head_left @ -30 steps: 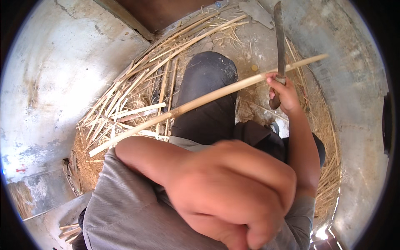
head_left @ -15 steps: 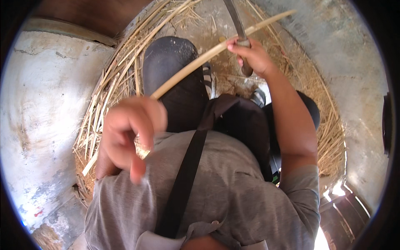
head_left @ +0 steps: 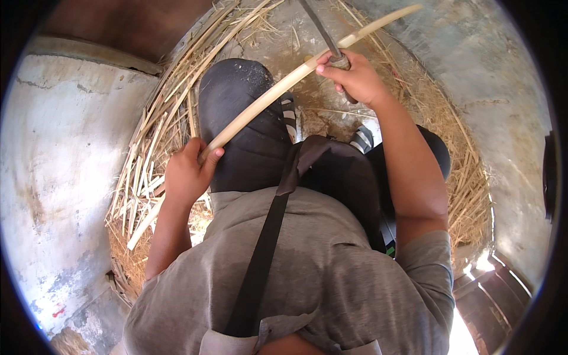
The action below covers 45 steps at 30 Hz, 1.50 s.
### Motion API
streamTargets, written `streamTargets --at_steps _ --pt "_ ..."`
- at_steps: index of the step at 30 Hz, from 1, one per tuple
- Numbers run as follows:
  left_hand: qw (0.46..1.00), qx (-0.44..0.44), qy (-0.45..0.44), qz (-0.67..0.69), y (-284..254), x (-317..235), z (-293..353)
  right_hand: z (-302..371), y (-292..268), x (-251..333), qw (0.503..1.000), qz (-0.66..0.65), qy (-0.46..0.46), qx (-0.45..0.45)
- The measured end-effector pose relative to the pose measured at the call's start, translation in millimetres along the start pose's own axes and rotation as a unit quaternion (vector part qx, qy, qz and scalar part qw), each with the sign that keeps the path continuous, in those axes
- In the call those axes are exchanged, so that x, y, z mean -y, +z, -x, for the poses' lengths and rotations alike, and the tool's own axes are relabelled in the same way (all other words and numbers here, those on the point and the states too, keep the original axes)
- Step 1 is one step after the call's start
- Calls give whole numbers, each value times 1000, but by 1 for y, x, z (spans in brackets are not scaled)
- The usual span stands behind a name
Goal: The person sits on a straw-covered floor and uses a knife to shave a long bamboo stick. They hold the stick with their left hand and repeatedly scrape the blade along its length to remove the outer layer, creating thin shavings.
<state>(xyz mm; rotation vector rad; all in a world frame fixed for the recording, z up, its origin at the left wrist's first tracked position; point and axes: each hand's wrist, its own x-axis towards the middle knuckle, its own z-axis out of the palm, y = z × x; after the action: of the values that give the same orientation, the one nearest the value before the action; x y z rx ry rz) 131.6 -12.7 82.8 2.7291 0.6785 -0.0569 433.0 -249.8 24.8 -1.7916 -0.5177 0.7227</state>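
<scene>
A long, pale strip of split bamboo or wood (head_left: 260, 105) slants from lower left to upper right across my left knee. My left hand (head_left: 188, 174) is closed on its lower end, thumb along the top. Farther up, my right hand (head_left: 361, 80) grips the handle of a long-bladed knife (head_left: 321, 29). The blade crosses the strip and points away, its tip cut off by the upper rim. My right thumb and fingertips are by the strip where the two cross; whether they pinch it I cannot tell.
Several long split strips (head_left: 139, 160) lie heaped on the floor at my left. Dry shavings (head_left: 470, 195) cover the floor along my right. A stained wall (head_left: 65, 154) stands close at left and another wall (head_left: 503, 89) at right. A dark strap (head_left: 260, 266) crosses my chest.
My left hand, blurred and with fingers hanging loose before, has turned and closed round the strip's lower end. My right hand and the knife have shifted slightly; the blade leans more to the left.
</scene>
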Motion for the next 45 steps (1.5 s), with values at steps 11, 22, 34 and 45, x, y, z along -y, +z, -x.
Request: streamTargets --at_steps 11,22,34,45 --pt "997 70 20 40 -5 6 -3 17 -2 19 928 333 -99 136" --pt "979 151 -11 135 -7 21 -17 2 -35 -13 944 313 -90 -47" --pt "955 215 -30 204 1 42 -27 3 -48 -12 959 274 -27 -71" --pt "953 226 -34 201 -1 44 -29 5 -34 -5 954 283 -77 68"
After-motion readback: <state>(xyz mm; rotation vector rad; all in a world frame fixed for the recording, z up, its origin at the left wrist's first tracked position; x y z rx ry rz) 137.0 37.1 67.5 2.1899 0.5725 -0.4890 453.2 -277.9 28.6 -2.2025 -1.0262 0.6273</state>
